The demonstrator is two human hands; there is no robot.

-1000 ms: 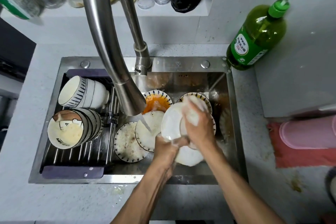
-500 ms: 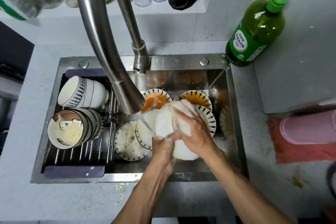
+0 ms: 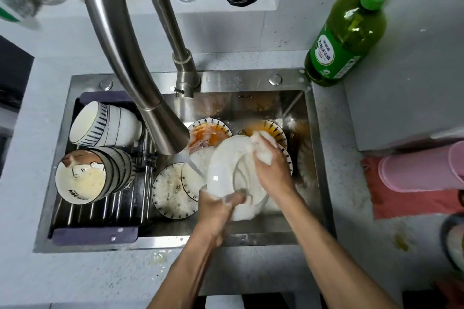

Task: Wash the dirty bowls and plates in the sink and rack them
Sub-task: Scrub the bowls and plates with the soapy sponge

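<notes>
Since half a second ago the white plate [image 3: 227, 170] has tipped more upright and turned its face further toward the tap, and the right hand [image 3: 272, 170] has slid the white cloth [image 3: 262, 148] up to the plate's rim at about one o'clock. That hand's fingers are curled round the bunched cloth and press it against the plate. At the plate's six o'clock edge the left hand [image 3: 218, 204] grips the rim, thumb on the front face and wet with suds; its other fingers are hidden behind the plate. Plate and hands sit over the right half of the steel sink [image 3: 251, 80], roughly at its centre. A thin stream of water runs from the faucet [image 3: 160, 118] spout and meets the plate's rim at nine o'clock. Below and behind the plate lie dirty dishes: a foamy patterned plate [image 3: 170, 190] at eight o'clock from it, an orange-stained bowl [image 3: 208, 133] at eleven o'clock, and another stained bowl [image 3: 266, 128] at one o'clock, partly covered by the cloth. Across the sink's left half lies the drying rack [image 3: 100, 208], with a stack of striped bowls [image 3: 105, 124] on their sides at its twelve o'clock end and a second stack, fronted by a cartoon-print bowl [image 3: 80, 179], just below. A green soap bottle [image 3: 346, 32] stands on the counter at the sink's two o'clock corner.
</notes>
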